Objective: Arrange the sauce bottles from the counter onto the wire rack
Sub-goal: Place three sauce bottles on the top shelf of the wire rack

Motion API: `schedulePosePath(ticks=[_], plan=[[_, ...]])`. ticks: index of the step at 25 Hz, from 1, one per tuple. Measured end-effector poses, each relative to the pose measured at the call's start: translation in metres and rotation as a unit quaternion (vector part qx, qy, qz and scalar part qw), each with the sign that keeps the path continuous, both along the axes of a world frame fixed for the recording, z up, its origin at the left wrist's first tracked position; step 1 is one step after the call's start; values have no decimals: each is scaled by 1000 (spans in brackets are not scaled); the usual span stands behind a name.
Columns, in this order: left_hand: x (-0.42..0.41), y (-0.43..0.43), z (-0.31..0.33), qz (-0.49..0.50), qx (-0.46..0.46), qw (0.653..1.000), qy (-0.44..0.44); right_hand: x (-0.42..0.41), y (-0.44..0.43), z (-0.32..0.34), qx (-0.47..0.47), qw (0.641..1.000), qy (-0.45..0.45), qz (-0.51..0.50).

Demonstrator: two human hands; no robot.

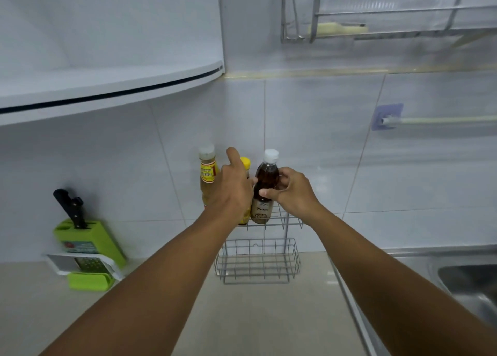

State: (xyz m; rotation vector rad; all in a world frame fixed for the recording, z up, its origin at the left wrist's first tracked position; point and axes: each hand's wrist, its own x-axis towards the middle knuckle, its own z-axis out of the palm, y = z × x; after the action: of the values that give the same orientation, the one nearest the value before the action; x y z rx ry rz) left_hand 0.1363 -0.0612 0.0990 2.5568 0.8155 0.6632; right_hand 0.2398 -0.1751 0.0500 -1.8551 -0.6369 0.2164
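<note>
Both hands at the top tier of a wire rack, bottles going in.

R hand grips a dark sauce bottle w/ white cap, standing upright near the tier's right end. L hand covers a yellow-capped bottle at centre, forefinger raised; grip can't be told. Orange-label bottle at left end. Lower basket bare.

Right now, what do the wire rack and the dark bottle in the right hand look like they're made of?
The wire rack looks like thin metal rod with a pale grey coating, welded into an open grid. The dark bottle, gripped by the right hand, is probably clear plastic: brown liquid shows through, with a white ribbed screw cap, though glass can't be excluded.
</note>
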Motion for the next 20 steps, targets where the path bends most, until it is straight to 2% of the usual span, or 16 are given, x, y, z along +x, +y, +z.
schedulePosePath(ticks=[7,11,13,16,20], plan=[[3,8,6,-29,70,991,109,3,10,-10,-21,999,14,30],[2,7,32,-25,220,956,191,-1,14,-6,-33,999,13,40],[1,8,34,-26,263,941,211,-5,16,-4,-44,998,2,44],[-1,10,35,-32,273,937,214,-8,14,-3,-54,998,-10,43],[-9,11,36,-43,235,951,194,-14,11,-8,-57,997,-6,47]])
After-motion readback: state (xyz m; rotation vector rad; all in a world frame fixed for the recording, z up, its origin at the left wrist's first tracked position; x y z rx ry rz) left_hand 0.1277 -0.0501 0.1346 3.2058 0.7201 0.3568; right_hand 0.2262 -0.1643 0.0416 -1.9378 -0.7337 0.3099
